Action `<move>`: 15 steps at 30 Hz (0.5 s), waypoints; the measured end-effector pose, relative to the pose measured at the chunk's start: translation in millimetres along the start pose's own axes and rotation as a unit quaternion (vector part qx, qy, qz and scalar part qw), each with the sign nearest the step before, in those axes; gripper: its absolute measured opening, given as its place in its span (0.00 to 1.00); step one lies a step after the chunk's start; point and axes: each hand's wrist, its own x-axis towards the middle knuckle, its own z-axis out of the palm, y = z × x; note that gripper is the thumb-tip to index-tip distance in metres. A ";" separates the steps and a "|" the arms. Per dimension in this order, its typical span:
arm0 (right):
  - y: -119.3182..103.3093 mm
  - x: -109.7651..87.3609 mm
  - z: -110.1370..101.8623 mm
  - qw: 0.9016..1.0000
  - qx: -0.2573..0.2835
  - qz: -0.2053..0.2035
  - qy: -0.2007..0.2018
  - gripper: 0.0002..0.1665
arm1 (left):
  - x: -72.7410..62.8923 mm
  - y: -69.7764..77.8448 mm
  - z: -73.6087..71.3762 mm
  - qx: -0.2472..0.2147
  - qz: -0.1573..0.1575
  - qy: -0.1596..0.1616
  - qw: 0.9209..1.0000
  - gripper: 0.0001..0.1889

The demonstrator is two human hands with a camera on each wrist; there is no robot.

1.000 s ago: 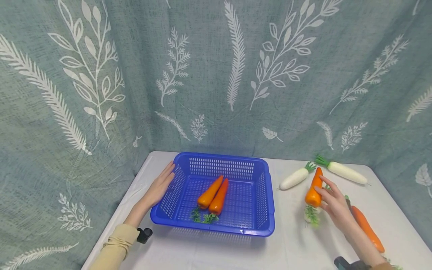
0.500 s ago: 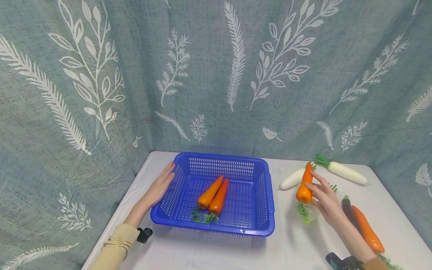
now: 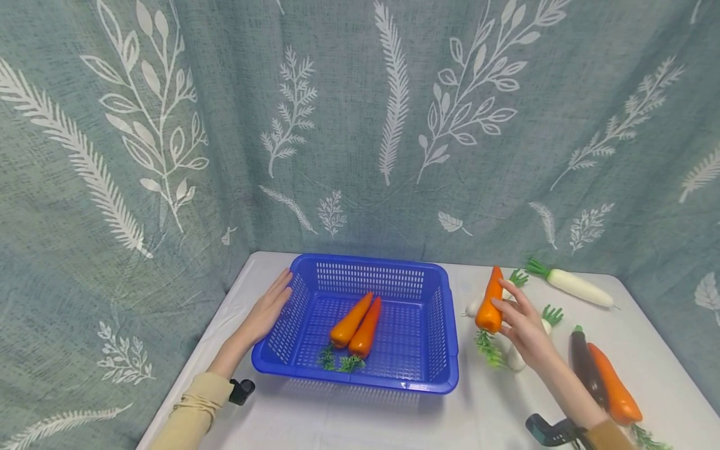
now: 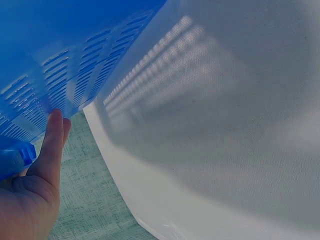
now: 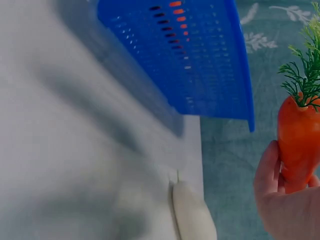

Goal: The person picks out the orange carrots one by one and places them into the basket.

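Between thumb and fingers my right hand (image 3: pixel 524 329) holds an orange carrot (image 3: pixel 490 302) with a feathery green top, just right of the blue basket (image 3: pixel 360 382). In the right wrist view the same carrot (image 5: pixel 299 137) stands with its leaves up and my fingers around its lower part. My left hand (image 3: pixel 269 310) rests with straight fingers against the basket's left side. From the left wrist its fingers (image 4: pixel 51 145) lie along the slotted outer wall. Inside the basket two carrots lie side by side, an orange one (image 3: pixel 350 323) and a redder one (image 3: pixel 367 331).
White radishes lie on the right of the white table (image 3: pixel 337 422): one (image 3: pixel 579 287) at the back, one (image 3: pixel 474 306) partly behind the held carrot, one (image 3: pixel 514 359) under my right hand. Farther right are a dark eggplant-like vegetable (image 3: pixel 585 369) and another carrot (image 3: pixel 615 387). A green patterned curtain (image 3: pixel 360 156) hangs behind.
My right hand has carried the carrot leftward toward the basket, uncovering the dark vegetable and a radish. The left hand has stayed against the basket, which has not moved.
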 end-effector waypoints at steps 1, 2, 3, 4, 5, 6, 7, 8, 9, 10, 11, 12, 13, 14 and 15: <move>-0.4 0.5 2.5 1.000 0.001 0.003 0.002 0.34 | 0.1 0.0 0.1 0.000 0.000 0.000 1.000 0.29; -0.7 1.0 5.0 1.000 0.000 0.006 0.005 0.34 | 0.3 -0.1 0.1 -0.001 0.000 -0.001 1.000 0.29; -1.2 1.3 7.5 1.000 -0.002 0.011 0.007 0.35 | 0.4 -0.2 0.2 -0.002 0.000 -0.001 1.000 0.29; -1.4 1.8 9.7 1.000 -0.002 0.014 0.008 0.36 | 0.4 -0.3 0.3 -0.002 0.000 -0.001 1.000 0.28; -1.8 2.1 12.2 1.000 -0.002 0.015 0.008 0.36 | 0.5 -0.5 0.3 -0.002 0.000 -0.001 1.000 0.28; -2.1 2.5 14.5 1.000 -0.002 0.017 0.008 0.37 | 0.6 -0.7 0.3 -0.001 0.000 -0.001 1.000 0.28; -2.5 2.9 16.8 1.000 0.001 0.016 0.007 0.37 | 0.6 -0.8 0.3 0.000 0.001 -0.001 1.000 0.28; -3.0 3.3 19.1 1.000 0.004 0.015 0.005 0.37 | 0.7 -1.0 0.3 0.001 0.001 -0.001 1.000 0.29; -3.7 3.7 21.3 1.000 0.005 0.014 0.003 0.37 | 0.8 -1.1 0.3 0.002 0.002 -0.001 1.000 0.29; -4.5 4.3 23.5 1.000 0.007 0.012 0.001 0.37 | 0.9 -1.3 0.3 0.003 0.003 -0.001 1.000 0.29; -5.4 4.8 25.7 1.000 0.009 0.009 -0.002 0.37 | 1.0 -1.4 0.3 0.004 0.003 -0.001 1.000 0.29; -6.3 5.5 28.0 1.000 0.014 0.007 -0.004 0.37 | 1.1 -1.3 0.3 0.005 0.004 -0.001 1.000 0.29; -7.3 6.0 30.4 1.000 0.018 0.003 -0.007 0.37 | 1.0 -1.2 0.3 0.005 0.004 -0.001 1.000 0.29; -8.5 6.3 33.0 1.000 0.022 0.001 -0.010 0.37 | 0.8 -1.1 0.2 0.005 0.004 -0.001 1.000 0.29; -9.4 6.8 35.5 1.000 0.024 -0.002 -0.013 0.37 | 0.6 -1.0 0.2 0.005 0.003 0.000 1.000 0.28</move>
